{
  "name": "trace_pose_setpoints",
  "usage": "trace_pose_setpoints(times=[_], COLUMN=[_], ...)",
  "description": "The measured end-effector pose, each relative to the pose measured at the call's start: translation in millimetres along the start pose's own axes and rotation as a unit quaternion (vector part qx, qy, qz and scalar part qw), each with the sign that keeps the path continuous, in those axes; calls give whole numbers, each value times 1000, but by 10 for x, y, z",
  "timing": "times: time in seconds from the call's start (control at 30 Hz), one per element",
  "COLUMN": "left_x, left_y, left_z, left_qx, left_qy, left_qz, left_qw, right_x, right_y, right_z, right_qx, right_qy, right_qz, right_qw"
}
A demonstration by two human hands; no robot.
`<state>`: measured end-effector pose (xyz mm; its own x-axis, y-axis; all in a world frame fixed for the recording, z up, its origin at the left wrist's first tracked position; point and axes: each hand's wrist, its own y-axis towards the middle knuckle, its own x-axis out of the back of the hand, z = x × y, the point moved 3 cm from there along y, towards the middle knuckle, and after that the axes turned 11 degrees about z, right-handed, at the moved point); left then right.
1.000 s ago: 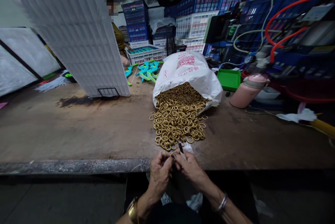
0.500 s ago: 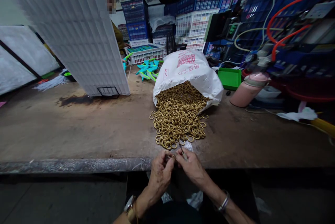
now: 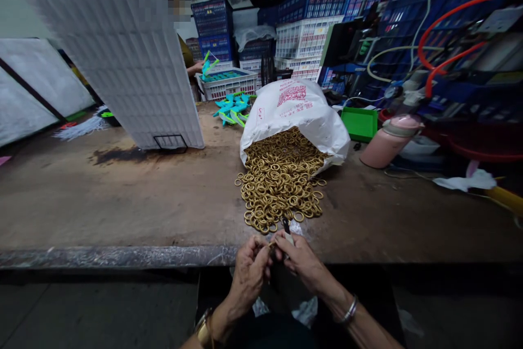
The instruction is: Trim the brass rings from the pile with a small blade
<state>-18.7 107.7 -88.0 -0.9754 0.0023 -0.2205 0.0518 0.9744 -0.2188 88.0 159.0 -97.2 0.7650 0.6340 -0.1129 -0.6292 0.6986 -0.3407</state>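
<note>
A heap of gold rings (image 3: 280,185) spills from a white plastic bag (image 3: 296,106) onto the brown worktable (image 3: 122,202). My left hand (image 3: 251,270) and my right hand (image 3: 300,259) meet at the table's front edge, just below the heap. Both are closed in a pinch around a single gold ring (image 3: 270,244) held between them. A small dark-tipped tool (image 3: 286,227) sticks up from my right hand's fingers. I wear a gold watch on the left wrist and a silver bangle on the right.
A tall white ribbed panel (image 3: 122,66) leans at the back left. Blue and green plastic parts (image 3: 232,106) lie behind the bag, where another person's hand (image 3: 200,67) holds one. A pink flask (image 3: 388,142), a green tray (image 3: 359,123), stacked crates (image 3: 306,38) and red hoses (image 3: 441,38) fill the right.
My hands have stayed together at the table edge, shifting slightly around the ring. The other person's hand has lifted a blue-green part upward at the back.
</note>
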Motion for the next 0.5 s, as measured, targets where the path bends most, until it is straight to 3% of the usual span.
trace_pose_setpoints(times=[0.13,0.27,0.4,0.5], left_x=[-21,-2,6,-6], left_y=[-14,-3,2,4], left_z=[-29,11,26,1], left_qx=[26,30,23,18], left_qy=[-41,-87,-99,-91], left_qz=[44,56,41,31], left_qw=[998,994,994,995], right_x=[4,16,93,65], right_y=[5,-4,-43,-75], right_z=[102,153,123,91], right_qx=[66,107,92,65], right_qy=[-113,-227,-394,-482], right_qz=[-55,-56,-98,-52], right_qw=[990,967,909,872])
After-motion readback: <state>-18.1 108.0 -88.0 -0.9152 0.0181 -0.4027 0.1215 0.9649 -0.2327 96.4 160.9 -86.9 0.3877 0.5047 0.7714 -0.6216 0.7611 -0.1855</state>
